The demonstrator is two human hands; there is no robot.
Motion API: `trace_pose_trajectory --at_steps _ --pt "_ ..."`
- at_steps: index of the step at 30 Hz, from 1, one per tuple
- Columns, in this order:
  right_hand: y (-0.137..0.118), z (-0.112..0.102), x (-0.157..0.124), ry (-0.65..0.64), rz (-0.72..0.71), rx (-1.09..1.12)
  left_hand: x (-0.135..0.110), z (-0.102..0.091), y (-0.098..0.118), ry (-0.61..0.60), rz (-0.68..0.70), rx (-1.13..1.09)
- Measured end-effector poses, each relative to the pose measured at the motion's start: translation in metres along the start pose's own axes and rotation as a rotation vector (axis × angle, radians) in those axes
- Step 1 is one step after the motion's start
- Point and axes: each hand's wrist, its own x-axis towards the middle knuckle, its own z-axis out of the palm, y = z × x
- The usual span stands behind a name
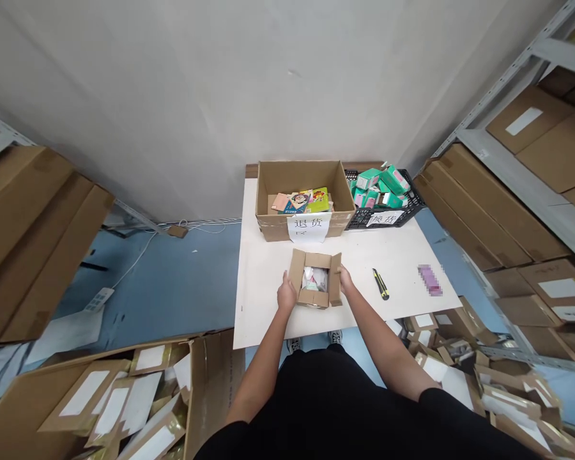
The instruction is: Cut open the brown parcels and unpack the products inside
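Note:
A small cardboard box (314,298) with its flaps folded out stands on the white table near its front edge. Inside it lies something wrapped in clear and white plastic (315,279), too small to name. My left hand (286,294) is closed on the box's left side, thumb up along the flap. On the other side, my right hand (345,281) grips the right flap. To the right of the box lies a yellow and black utility knife (380,285), apart from both hands.
Behind stand a large carton (273,228) of small colourful boxes and a black crate (414,207) of green boxes. A blurred purple item (430,280) lies on the table (259,306). Parcels fill a big carton (213,377) at lower left; shelves (503,150) with cartons rise on the right.

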Motion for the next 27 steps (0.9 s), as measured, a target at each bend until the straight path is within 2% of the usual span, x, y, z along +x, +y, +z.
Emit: trace_pose_trajectory --at_steps 1,3,4,6,8,10,12,14,16,18,21,25,27 --pt "0.006 -0.008 -0.004 0.014 0.014 0.047 0.002 0.001 -0.001 0.046 0.049 0.002" --pt "0.018 -0.022 -0.011 0.108 0.013 0.045 0.006 0.004 0.000 0.085 0.257 0.022" --pt "0.023 -0.026 -0.015 0.180 -0.003 -0.014 0.008 0.005 0.002 0.047 0.402 0.036" --pt "0.030 -0.029 -0.021 0.317 -0.062 -0.216 0.009 0.008 0.007 -0.106 0.661 0.054" --pt "0.030 -0.027 -0.023 0.363 -0.193 -0.451 0.007 0.012 0.010 -0.217 0.787 0.049" --pt "0.025 -0.021 -0.024 0.264 -0.379 -0.642 0.001 0.014 0.011 -0.195 0.785 -0.002" --pt "0.017 -0.011 -0.023 0.052 -0.522 -0.765 -0.006 0.014 0.008 -0.120 0.737 -0.106" --pt "0.009 0.001 -0.022 -0.161 -0.563 -0.850 -0.012 0.011 0.003 -0.107 0.719 -0.209" --pt "0.004 0.012 -0.023 -0.290 -0.531 -0.921 -0.017 0.006 -0.006 -0.154 0.730 -0.261" --pt "0.003 0.020 -0.026 -0.310 -0.488 -0.967 -0.022 0.002 -0.018 -0.182 0.733 -0.263" --pt "0.005 0.029 -0.032 -0.270 -0.455 -1.002 -0.032 0.004 -0.038 -0.134 0.720 -0.207" --pt "0.008 0.039 -0.035 -0.273 -0.429 -1.049 -0.045 0.021 -0.053 -0.109 0.699 -0.147" --pt "0.008 0.043 -0.032 -0.211 -0.428 -1.017 -0.049 0.031 -0.054 -0.112 0.676 -0.150"
